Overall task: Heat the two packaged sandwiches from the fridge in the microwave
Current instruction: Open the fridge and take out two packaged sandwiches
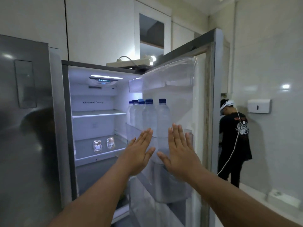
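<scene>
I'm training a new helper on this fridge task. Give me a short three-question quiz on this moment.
1. True or false: the left hand grips one of the two packaged sandwiches.
2. What stands in the open fridge door's rack? A) milk cartons B) water bottles C) jars
3. Fill in: both sandwiches lie on a fridge ____, side by side.

Key: 1 false; both it and the right hand are open and flat, holding nothing. 2 B. 3 shelf.

Two flat empty hands, left [136,155] and right [180,151], before open fridge [98,122]
</scene>
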